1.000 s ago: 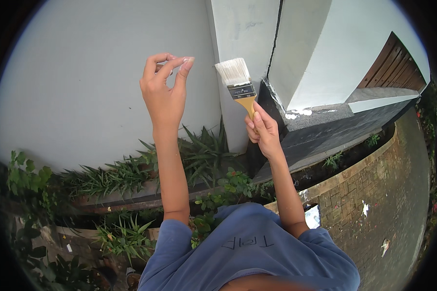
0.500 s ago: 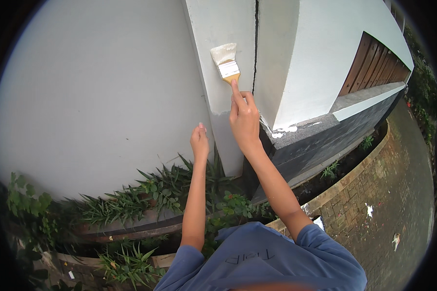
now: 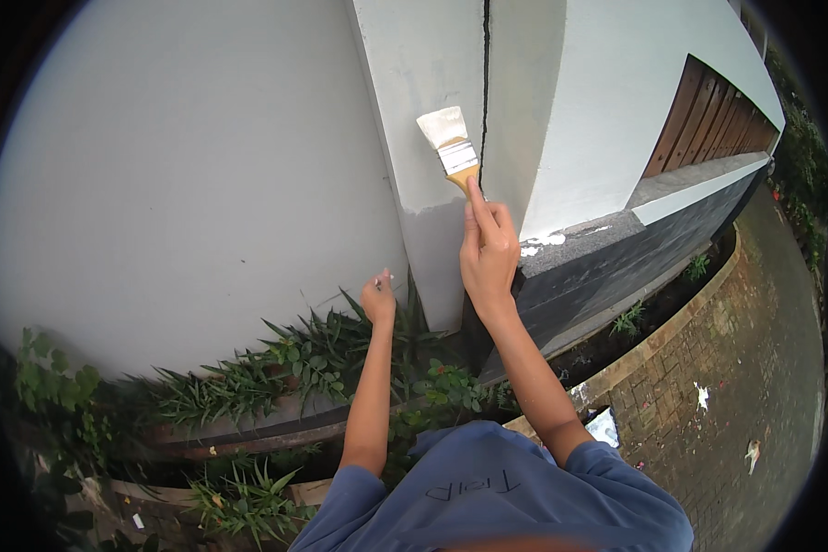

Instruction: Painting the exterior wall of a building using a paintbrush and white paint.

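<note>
My right hand (image 3: 490, 253) grips a flat paintbrush (image 3: 458, 156) by its yellow wooden handle, index finger stretched along it. White paint coats the bristles and smears the ferrule. The bristles are at the narrow pillar face (image 3: 414, 138); whether they touch it I cannot tell. White covers that face's upper part, and below a ragged line is a bare grey patch (image 3: 437, 262). Lower and to the left, my left hand (image 3: 377, 298) is loosely curled before the wide grey wall (image 3: 202, 202), with a whitish spot at its fingertips and nothing visible in its grasp.
A dark gap (image 3: 485, 92) runs beside the pillar. White paint marks the stone ledge (image 3: 580, 241) on the right. Leafy plants (image 3: 313, 354) grow along the wall's foot. A paint-smeared white object (image 3: 603, 427) lies by my right sleeve, near the curved kerb (image 3: 653, 350) and brick paving (image 3: 690, 414).
My right hand and the paintbrush have moved down and to the right across the pillar face. My left hand has dropped slightly, its fingers more curled. More of the white object by my sleeve shows.
</note>
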Available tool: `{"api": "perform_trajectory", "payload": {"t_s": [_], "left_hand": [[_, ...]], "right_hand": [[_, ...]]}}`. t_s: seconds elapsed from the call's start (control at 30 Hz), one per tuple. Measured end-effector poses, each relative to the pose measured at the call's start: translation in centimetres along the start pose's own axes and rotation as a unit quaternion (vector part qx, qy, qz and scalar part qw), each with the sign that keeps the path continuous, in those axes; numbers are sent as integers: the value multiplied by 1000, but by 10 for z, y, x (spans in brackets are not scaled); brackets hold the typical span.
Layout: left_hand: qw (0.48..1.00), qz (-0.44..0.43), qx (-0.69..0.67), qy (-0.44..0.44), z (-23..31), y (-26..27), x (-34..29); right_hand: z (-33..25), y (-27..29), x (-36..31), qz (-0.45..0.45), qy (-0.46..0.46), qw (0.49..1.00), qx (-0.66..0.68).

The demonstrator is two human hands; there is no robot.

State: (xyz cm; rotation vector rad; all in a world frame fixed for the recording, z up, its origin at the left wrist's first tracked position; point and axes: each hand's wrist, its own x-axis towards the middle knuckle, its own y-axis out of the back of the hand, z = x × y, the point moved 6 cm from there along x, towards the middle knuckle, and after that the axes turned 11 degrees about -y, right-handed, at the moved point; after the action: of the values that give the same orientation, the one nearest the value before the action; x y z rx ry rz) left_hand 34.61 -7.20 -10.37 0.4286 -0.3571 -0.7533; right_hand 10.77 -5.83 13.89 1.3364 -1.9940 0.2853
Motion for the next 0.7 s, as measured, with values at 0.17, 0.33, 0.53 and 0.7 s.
{"api": "perform_trajectory", "payload": {"t_s": [0.17,0.33,0.53,0.7], "left_hand": [[992,66,-3,-110,42,11,6],[995,20,-2,-101,27,6,-8],[1000,-25,13,-5,-9,-13,-20],[999,-44,-27,16,-30,-20,-18]], "right_hand": [[-33,-16,39,-4,39,999,12],[1,-28,10,-57,20,998,-29],[37,-13,-36,-117,-36,991,-50],[37,-4,-51,-81,-52,995,-10]]}}
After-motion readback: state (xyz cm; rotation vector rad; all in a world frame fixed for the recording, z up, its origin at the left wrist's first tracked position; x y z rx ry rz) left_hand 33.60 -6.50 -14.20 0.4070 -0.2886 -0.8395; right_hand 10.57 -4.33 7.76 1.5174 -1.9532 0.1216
